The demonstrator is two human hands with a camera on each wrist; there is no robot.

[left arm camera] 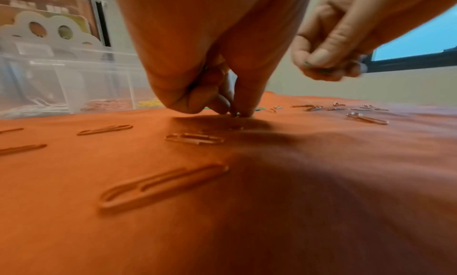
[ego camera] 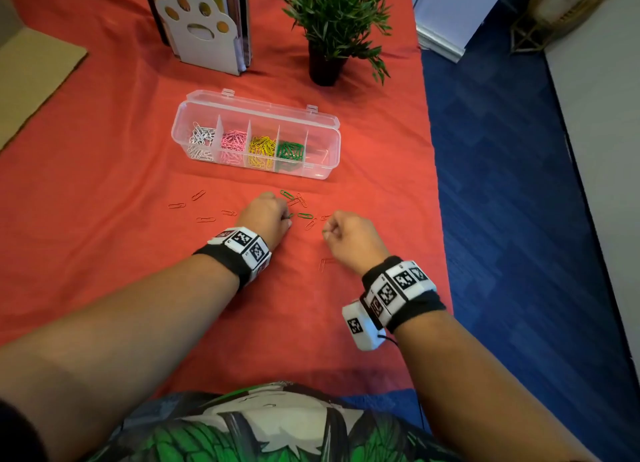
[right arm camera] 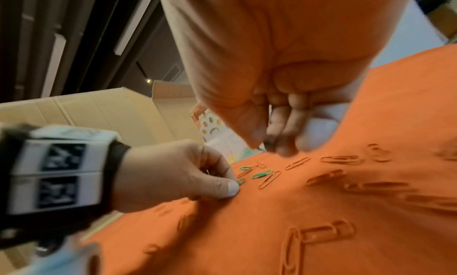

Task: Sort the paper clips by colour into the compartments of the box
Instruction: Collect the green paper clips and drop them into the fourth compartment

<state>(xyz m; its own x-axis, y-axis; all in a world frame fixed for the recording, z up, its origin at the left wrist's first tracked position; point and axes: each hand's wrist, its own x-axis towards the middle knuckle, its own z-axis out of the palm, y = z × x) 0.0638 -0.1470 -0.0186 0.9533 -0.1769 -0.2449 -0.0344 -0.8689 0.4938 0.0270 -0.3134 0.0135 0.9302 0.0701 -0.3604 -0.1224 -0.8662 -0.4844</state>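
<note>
- left grip [ego camera: 266, 215] pinches a green clip [right arm camera: 240, 181] on the table [ego camera: 104, 149].
- right grip [ego camera: 349, 233] holds green clips.
- box [ego camera: 325, 163] lies at 12 o'clock.

No readable text, labels or numbers anywhere. Only signs: black-and-white square marker patterns on the wristbands [ego camera: 242, 245], lower centre of the head view. They carry no legible characters.

A potted plant [ego camera: 334, 25] with narrow green leaves stands in a dark pot at the far end of the red cloth [ego camera: 104, 142]. Just left of the plant is a white paw-shaped bookend [ego camera: 201, 28] (books upright behind it). Far left of the plant lies flat cardboard [ego camera: 31, 73]; to its right, blue carpet [ego camera: 502, 170].
</note>
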